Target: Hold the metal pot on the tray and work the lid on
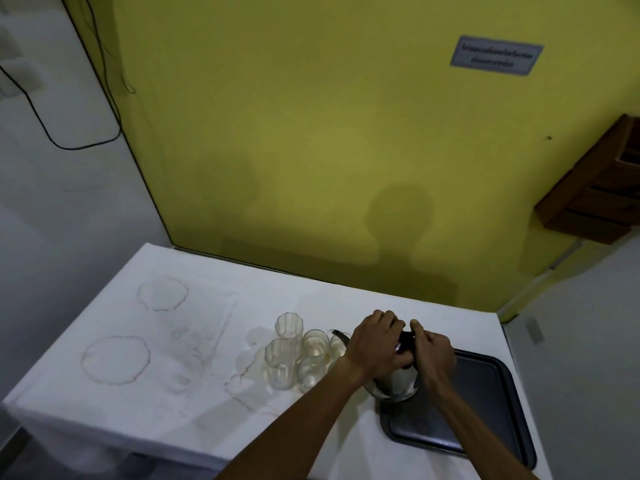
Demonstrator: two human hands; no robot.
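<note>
From the head camera, both my hands are on top of a metal kettle (398, 379) that stands on the near left corner of a dark tray (485, 403). My left hand (375, 341) lies over the kettle's top with its fingers curled down round the black handle (406, 338). My right hand (434, 355) comes in from the other side, its thumb and fingers also curled onto that handle, so the 2 hands meet over it and touch each other. How tightly either one presses I cannot tell. The kettle's thin spout (341, 335) sticks out to the left, toward the glasses.

Just left of the kettle stands a cluster of clear glasses: 2 tall ribbed glasses (283, 351), one behind the other, and several short glasses (314, 344) packed close between them and the kettle. They look empty, or nearly so; the glass is too clear to be sure.

All of this sits on a table under a white cloth (173, 393). The cloth carries brown ring stains (116, 360) on its left half and smaller blotches near the glasses. Behind the table is a yellow wall (311, 133) bearing a small printed sign (496, 55), its text too blurred to read. A wooden rack (602, 188) hangs at the right edge, and a black cable (69, 126) loops down the white wall on the left.
</note>
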